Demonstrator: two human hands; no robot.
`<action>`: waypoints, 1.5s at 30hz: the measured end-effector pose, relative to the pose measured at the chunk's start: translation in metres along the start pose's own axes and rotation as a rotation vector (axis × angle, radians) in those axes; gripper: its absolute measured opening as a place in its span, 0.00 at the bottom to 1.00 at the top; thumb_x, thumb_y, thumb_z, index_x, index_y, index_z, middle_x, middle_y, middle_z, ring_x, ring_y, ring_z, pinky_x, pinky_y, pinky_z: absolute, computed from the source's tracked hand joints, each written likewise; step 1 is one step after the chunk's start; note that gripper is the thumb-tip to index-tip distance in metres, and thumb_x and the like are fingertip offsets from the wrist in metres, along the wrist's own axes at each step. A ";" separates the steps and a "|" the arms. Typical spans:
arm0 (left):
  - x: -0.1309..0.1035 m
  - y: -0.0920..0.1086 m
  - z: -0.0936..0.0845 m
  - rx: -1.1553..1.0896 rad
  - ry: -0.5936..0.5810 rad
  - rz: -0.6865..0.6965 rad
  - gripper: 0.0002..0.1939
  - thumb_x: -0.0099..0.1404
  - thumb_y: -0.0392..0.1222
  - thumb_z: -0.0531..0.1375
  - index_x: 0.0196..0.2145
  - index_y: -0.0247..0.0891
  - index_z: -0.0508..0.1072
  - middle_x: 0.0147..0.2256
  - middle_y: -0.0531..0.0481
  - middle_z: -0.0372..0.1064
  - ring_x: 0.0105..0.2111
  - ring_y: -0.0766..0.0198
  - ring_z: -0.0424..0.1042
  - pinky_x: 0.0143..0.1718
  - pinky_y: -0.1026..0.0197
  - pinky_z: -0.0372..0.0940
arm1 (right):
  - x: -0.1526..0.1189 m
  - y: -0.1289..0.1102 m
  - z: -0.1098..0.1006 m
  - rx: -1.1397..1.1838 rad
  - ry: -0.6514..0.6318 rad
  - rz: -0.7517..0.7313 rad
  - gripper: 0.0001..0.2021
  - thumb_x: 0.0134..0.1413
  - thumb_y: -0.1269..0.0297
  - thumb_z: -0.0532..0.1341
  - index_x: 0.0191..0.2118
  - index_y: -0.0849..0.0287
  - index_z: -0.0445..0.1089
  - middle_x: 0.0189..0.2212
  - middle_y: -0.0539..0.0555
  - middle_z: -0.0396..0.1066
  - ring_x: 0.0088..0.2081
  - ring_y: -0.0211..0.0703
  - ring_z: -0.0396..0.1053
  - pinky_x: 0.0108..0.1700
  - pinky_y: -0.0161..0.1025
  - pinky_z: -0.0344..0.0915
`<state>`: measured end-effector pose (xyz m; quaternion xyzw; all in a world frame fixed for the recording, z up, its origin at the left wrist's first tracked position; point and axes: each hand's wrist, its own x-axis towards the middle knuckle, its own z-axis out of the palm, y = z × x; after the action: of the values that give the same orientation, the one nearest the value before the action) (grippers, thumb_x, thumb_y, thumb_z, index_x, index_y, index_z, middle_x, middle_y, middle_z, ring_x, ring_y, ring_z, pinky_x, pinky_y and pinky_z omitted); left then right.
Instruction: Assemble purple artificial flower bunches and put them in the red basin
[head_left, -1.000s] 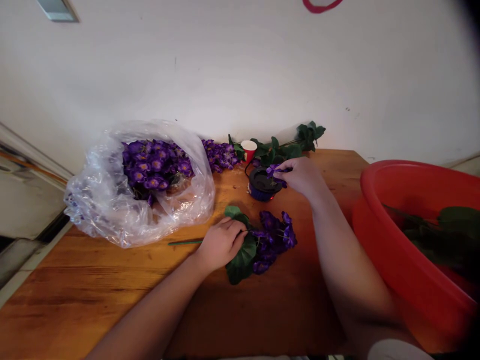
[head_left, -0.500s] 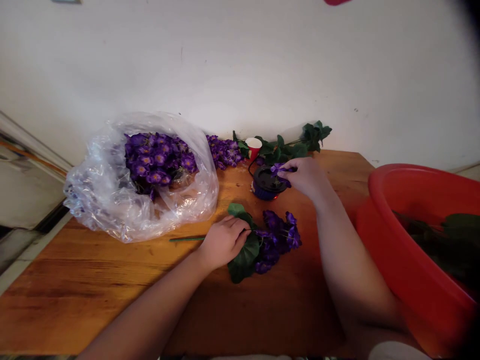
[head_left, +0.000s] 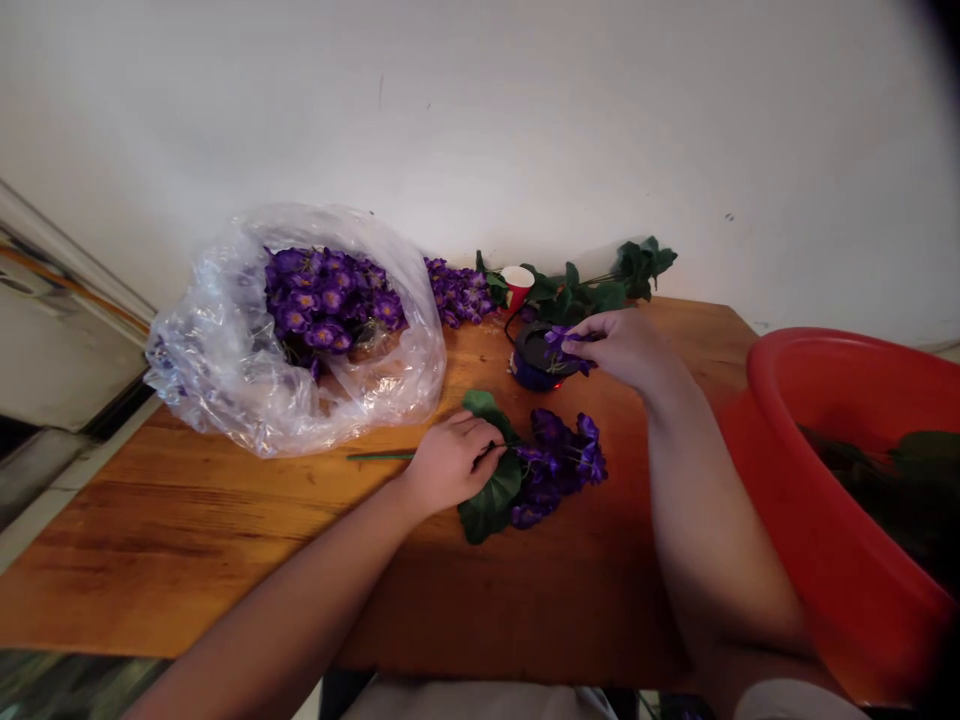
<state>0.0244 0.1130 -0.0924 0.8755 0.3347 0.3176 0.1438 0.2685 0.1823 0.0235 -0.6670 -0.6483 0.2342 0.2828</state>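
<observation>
My left hand (head_left: 454, 464) is closed around the stem of an artificial flower spray (head_left: 546, 470) lying on the table. Green leaves (head_left: 493, 503) fan out beneath the fingers, purple blossoms extend to the right, and the bare stem end sticks out to the left. Between thumb and fingertips, my right hand (head_left: 611, 345) pinches a small purple flower (head_left: 561, 342). That flower is over the right side of a small round dark pot (head_left: 532, 365), which has a cord and a red glowing light. Whether the flower touches the pot's contents I cannot tell.
A clear plastic bag (head_left: 300, 410) full of purple flowers (head_left: 326, 300) lies at the left. Behind the pot are a red-and-white cup (head_left: 517, 285) and leafy green stems (head_left: 600, 290) along the wall. A large red basin (head_left: 787, 400) with greenery stands at the right.
The view has tilted slightly, showing more of the table's front edge. Both hands keep their holds; the right hand with its flower remains over the pot.
</observation>
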 end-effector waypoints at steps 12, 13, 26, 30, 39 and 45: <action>-0.001 -0.007 0.003 -0.366 0.086 -0.149 0.06 0.65 0.42 0.59 0.32 0.37 0.71 0.28 0.52 0.67 0.30 0.66 0.67 0.33 0.64 0.62 | -0.089 0.006 0.037 0.599 0.075 -0.040 0.11 0.36 0.57 0.71 0.28 0.53 0.74 0.30 0.51 0.75 0.33 0.43 0.70 0.38 0.42 0.67; -0.001 -0.007 0.004 -0.371 0.084 -0.153 0.07 0.65 0.42 0.59 0.32 0.36 0.71 0.28 0.52 0.67 0.30 0.66 0.67 0.32 0.64 0.62 | -0.094 0.013 0.041 0.617 0.113 -0.033 0.11 0.37 0.56 0.71 0.28 0.53 0.73 0.30 0.50 0.74 0.33 0.43 0.70 0.38 0.42 0.67; 0.002 -0.008 0.003 -0.374 0.003 -0.134 0.07 0.66 0.41 0.58 0.31 0.37 0.71 0.28 0.52 0.67 0.31 0.67 0.67 0.34 0.64 0.62 | -0.089 0.052 0.061 0.624 0.068 0.000 0.11 0.41 0.56 0.70 0.31 0.53 0.74 0.35 0.52 0.76 0.39 0.45 0.73 0.42 0.43 0.69; 0.003 -0.009 0.003 -0.368 -0.002 -0.141 0.07 0.66 0.42 0.59 0.31 0.37 0.71 0.29 0.51 0.68 0.32 0.66 0.68 0.34 0.63 0.63 | -0.088 0.055 0.060 0.625 0.051 0.000 0.10 0.43 0.56 0.70 0.32 0.52 0.74 0.35 0.52 0.76 0.37 0.44 0.73 0.41 0.42 0.68; 0.003 -0.008 0.003 -0.352 0.004 -0.141 0.06 0.65 0.41 0.59 0.31 0.37 0.72 0.29 0.52 0.68 0.31 0.66 0.68 0.33 0.63 0.62 | -0.088 0.054 0.059 0.557 0.077 -0.006 0.10 0.43 0.55 0.69 0.32 0.51 0.74 0.35 0.52 0.76 0.37 0.45 0.73 0.39 0.42 0.69; 0.003 -0.008 0.003 -0.341 0.013 -0.128 0.06 0.66 0.40 0.58 0.31 0.38 0.72 0.29 0.52 0.69 0.31 0.66 0.68 0.33 0.63 0.63 | -0.087 0.055 0.063 0.597 0.068 -0.029 0.07 0.44 0.60 0.69 0.32 0.53 0.75 0.34 0.51 0.76 0.38 0.44 0.73 0.41 0.42 0.67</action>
<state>0.0239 0.1204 -0.0966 0.8132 0.3318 0.3657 0.3080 0.2618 0.0997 -0.0648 -0.5524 -0.5504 0.3881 0.4912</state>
